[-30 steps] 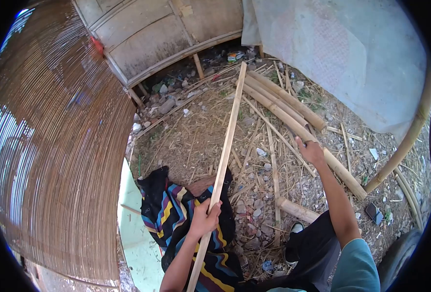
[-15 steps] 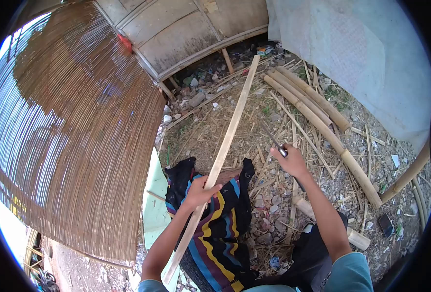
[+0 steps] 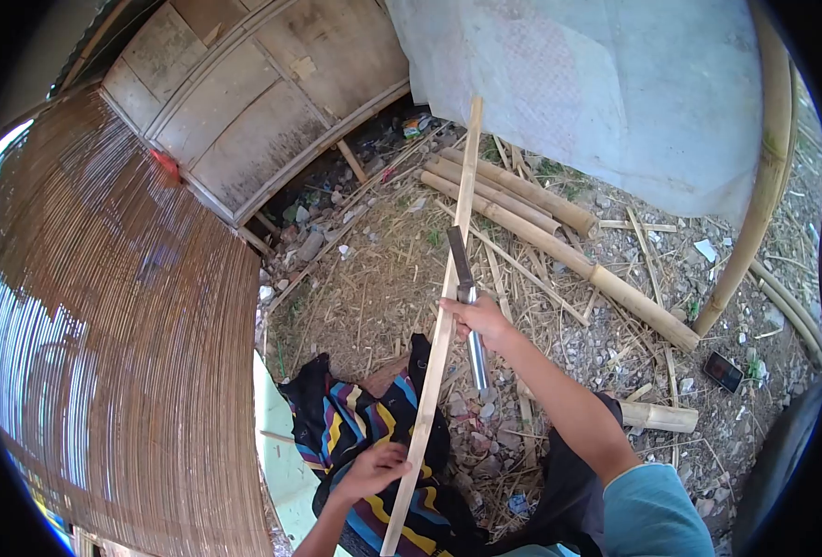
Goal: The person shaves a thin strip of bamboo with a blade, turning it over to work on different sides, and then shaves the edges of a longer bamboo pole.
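Note:
A long, pale split bamboo strip (image 3: 436, 371) slants from my lap up toward the bamboo poles. My right hand (image 3: 481, 322) is closed around a knife (image 3: 477, 357) with a shiny metal handle, its dark blade pointing up and away alongside the strip. The fingertips of that hand also press against the strip. Lower down, my left hand (image 3: 372, 472) is beside the strip's left edge, fingers loosely bent and apart, not wrapped around it. Beneath lies a striped black, yellow, blue and maroon cloth (image 3: 348, 418) over my lap.
Several bamboo poles (image 3: 559, 246) lie ahead on rubble and shavings. A short bamboo piece (image 3: 657, 416) and a phone (image 3: 724, 371) are to the right. An upright bamboo post (image 3: 750, 218) stands near a pale sheet (image 3: 606, 102). A slatted blind (image 3: 142, 325) borders the left.
My view has turned right. My right hand has brought the knife against the strip and touches it. My left hand has moved down the strip and loosened its grasp.

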The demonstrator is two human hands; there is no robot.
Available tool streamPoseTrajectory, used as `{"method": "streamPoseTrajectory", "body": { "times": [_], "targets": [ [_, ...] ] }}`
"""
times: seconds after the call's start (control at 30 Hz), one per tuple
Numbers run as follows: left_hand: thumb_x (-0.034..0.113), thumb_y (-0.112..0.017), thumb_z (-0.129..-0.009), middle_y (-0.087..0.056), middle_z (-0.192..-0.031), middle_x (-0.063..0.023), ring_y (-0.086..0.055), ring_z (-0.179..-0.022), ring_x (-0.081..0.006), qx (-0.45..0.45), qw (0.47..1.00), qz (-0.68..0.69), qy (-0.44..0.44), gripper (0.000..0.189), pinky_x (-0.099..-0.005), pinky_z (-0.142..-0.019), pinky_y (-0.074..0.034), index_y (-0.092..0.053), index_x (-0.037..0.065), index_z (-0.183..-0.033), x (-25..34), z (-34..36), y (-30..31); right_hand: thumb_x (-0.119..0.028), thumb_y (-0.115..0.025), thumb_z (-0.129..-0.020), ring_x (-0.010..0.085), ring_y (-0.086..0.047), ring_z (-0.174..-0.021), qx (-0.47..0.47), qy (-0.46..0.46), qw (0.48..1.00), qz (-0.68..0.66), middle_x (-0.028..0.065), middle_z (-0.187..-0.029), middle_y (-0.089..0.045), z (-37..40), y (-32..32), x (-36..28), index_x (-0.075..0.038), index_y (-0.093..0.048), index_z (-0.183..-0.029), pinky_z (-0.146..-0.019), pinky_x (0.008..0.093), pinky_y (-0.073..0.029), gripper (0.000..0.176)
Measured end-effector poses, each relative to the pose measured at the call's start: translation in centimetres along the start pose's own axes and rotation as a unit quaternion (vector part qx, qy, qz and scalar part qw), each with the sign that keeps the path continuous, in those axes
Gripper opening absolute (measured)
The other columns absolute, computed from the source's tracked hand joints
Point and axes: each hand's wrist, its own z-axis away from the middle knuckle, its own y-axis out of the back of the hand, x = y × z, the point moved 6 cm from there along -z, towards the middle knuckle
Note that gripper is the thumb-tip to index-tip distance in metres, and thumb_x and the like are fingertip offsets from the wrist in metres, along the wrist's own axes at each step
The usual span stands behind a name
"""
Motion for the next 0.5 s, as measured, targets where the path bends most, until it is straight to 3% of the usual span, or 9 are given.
{"method": "streamPoseTrajectory", "body": {
  "times": [0.07, 0.1, 0.17, 0.2, 0.27, 0.3, 0.43, 0.5],
  "targets": [
    [0.019, -0.062, -0.089, -0.064, -0.082, -0.0095, -0.062, -0.071, -0.0122, -0.005, 0.999, 0.003, -0.038, 0.028, -0.0251, -0.064, -0.051, -0.054, -0.004, -0.103, -0.4, 2.4, -3.8, -0.02, -0.071, -0.082, 0.0102, -0.042, -0.036, 0.017, -0.005, 0.999, -0.028, 0.001, -0.05, -0.047, 0.1, 0.7, -0.8, -0.007, -0.049, -0.067, -0.036, 0.0262, -0.035, 0.029],
    [0.019, -0.062, -0.089, -0.064, -0.082, -0.0095, -0.062, -0.071, -0.0122, -0.003, 0.999, 0.003, -0.038, 0.028, -0.0251, -0.064, -0.051, -0.054, -0.004, -0.103, -0.3, 2.4, -4.9, -0.021, -0.071, -0.082, 0.0102, -0.042, -0.036, 0.003, 0.003, 0.999, -0.031, 0.0008, -0.051, -0.047, 0.0, 1.1, -0.8, -0.006, -0.05, -0.069, -0.035, 0.0268, -0.036, 0.029],
    [0.025, -0.052, -0.095, -0.054, -0.066, -0.004, -0.05, -0.05, -0.0078, 0.066, 0.992, 0.097, 0.053, 0.027, -0.022, -0.046, -0.042, -0.053, -0.001, -0.092, -1.5, 2.2, -5.9, -0.025, -0.07, -0.083, 0.0096, -0.043, -0.038, 0.003, 0.034, 0.999, -0.014, 0.0, -0.052, -0.045, 0.2, 1.6, -1.5, -0.002, -0.049, -0.08, -0.035, 0.0275, -0.038, 0.031],
    [0.025, -0.052, -0.095, -0.054, -0.066, -0.004, -0.05, -0.05, -0.0078, 0.063, 0.992, 0.098, 0.048, 0.027, -0.022, -0.046, -0.042, -0.053, -0.001, -0.092, -1.1, 1.8, -6.3, -0.025, -0.07, -0.083, 0.0096, -0.043, -0.038, 0.006, 0.037, 0.999, -0.01, 0.0, -0.052, -0.045, 0.2, 1.8, -1.7, -0.002, -0.049, -0.08, -0.035, 0.0275, -0.038, 0.031],
    [0.031, -0.043, -0.099, -0.043, -0.058, -0.0001, -0.037, -0.04, -0.0051, 0.101, 0.975, 0.178, 0.084, 0.034, -0.0216, -0.037, -0.029, -0.051, 0.001, -0.085, -0.2, 0.7, -6.4, -0.03, -0.07, -0.083, 0.0093, -0.043, -0.039, 0.047, 0.07, 0.996, 0.004, -0.0001, -0.054, -0.044, 0.1, 2.8, -2.1, 0.0, -0.046, -0.091, -0.035, 0.027, -0.038, 0.039],
    [0.034, -0.044, -0.098, -0.041, -0.058, 0.0007, -0.036, -0.039, -0.0047, 0.107, 0.978, 0.163, 0.077, 0.036, -0.0217, -0.036, -0.028, -0.049, 0.002, -0.083, 1.0, 0.0, -6.3, -0.032, -0.069, -0.084, 0.0093, -0.042, -0.039, 0.053, 0.097, 0.994, -0.016, 0.0004, -0.058, -0.045, 0.1, 2.8, -2.2, 0.001, -0.043, -0.096, -0.034, 0.0257, -0.037, 0.044],
    [0.035, -0.046, -0.097, -0.041, -0.057, 0.0001, -0.036, -0.037, -0.0057, 0.117, 0.981, 0.149, 0.041, 0.035, -0.0218, -0.034, -0.028, -0.048, 0.003, -0.082, 4.1, -2.6, -5.0, -0.028, -0.068, -0.084, 0.0127, -0.045, -0.045, 0.112, 0.034, 0.985, -0.127, 0.0029, -0.065, -0.044, 2.3, 3.3, -2.8, 0.0, -0.038, -0.1, -0.04, 0.0301, -0.043, 0.043],
    [0.034, -0.045, -0.097, -0.043, -0.057, -0.0002, -0.039, -0.037, -0.006, 0.129, 0.982, 0.141, -0.002, 0.035, -0.0217, -0.034, -0.029, -0.049, 0.002, -0.083, 5.9, -2.6, -4.4, -0.022, -0.062, -0.088, 0.0177, -0.049, -0.052, 0.055, -0.006, 0.956, -0.289, 0.0065, -0.069, -0.044, 0.5, 3.8, -1.0, -0.001, -0.037, -0.1, -0.051, 0.0365, -0.05, 0.035]
  ]
}}
